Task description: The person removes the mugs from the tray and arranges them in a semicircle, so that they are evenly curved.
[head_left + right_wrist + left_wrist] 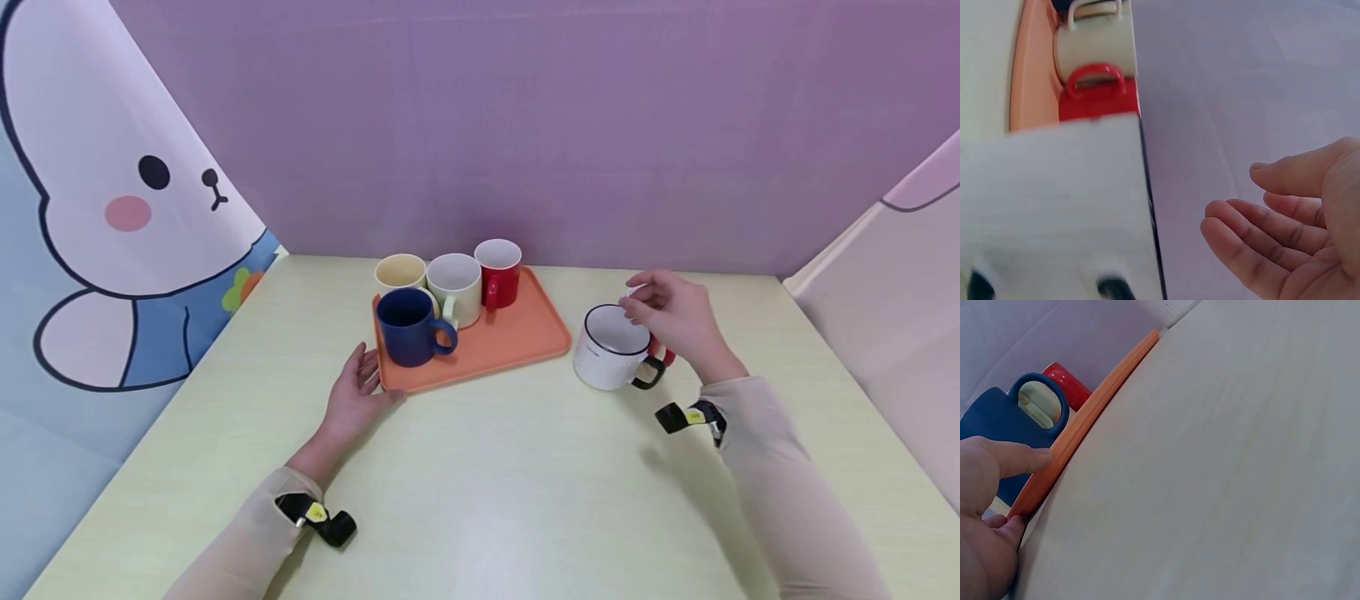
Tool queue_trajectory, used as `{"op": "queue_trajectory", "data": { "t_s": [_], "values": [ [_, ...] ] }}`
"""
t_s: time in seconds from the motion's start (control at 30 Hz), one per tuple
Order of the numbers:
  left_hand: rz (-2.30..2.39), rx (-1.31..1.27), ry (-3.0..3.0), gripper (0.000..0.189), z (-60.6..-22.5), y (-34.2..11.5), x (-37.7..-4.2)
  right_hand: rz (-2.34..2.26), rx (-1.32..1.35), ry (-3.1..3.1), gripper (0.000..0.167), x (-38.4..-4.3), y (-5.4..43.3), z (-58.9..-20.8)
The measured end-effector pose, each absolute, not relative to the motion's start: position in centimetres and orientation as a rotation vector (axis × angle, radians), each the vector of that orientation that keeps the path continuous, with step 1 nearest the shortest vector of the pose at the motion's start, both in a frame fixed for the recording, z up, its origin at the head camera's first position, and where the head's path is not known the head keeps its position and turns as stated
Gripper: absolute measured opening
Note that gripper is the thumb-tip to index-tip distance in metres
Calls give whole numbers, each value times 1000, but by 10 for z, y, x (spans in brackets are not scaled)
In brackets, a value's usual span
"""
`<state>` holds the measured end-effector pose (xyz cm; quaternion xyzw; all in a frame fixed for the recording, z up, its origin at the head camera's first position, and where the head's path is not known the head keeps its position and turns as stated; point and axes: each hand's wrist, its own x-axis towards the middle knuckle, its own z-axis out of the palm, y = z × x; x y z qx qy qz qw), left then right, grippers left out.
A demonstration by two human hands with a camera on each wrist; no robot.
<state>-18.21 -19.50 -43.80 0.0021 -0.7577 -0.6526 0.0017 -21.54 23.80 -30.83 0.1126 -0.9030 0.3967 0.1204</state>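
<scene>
Head view: left hand point(356, 400) gripped the orange rectangular plastic-looking tray point(501, 346); right hand point(673, 312), parted and empty, might have tipped the white cylindrical ceramic-looking mug point(602, 360) by knocking its rim.

A pale table point(525, 483) hemmed in by hung fabric.
From where I stand, a plain mauve backdrop point(540, 125) rises beyond both the left hand point(356, 404) and the right hand point(675, 317). Out past the left, a light-blue panel point(45, 483) carries a big white cartoon animal point(90, 108); past the right stands a whitish panel point(892, 283). Soft light leaves a faint sheen on the faintly grained tabletop between the forearms.
</scene>
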Motion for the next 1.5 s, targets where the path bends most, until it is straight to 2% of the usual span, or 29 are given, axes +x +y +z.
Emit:
{"op": "queue_trajectory", "data": {
  "t_s": [0.43, 1.0, 1.5],
  "values": [
    [-2052, 3, -2369, 102, -439, -195, -182, 1207, 457, -2711, 27, -224, 185, -311],
    [-2063, -8, -2366, 102, -437, -194, -182, 1411, 578, -2694, 24, -243, 132, -355],
    [-2059, 9, -2373, 101, -436, -194, -182, 1286, 714, -2779, 26, -251, 82, -389]
  ]
}}
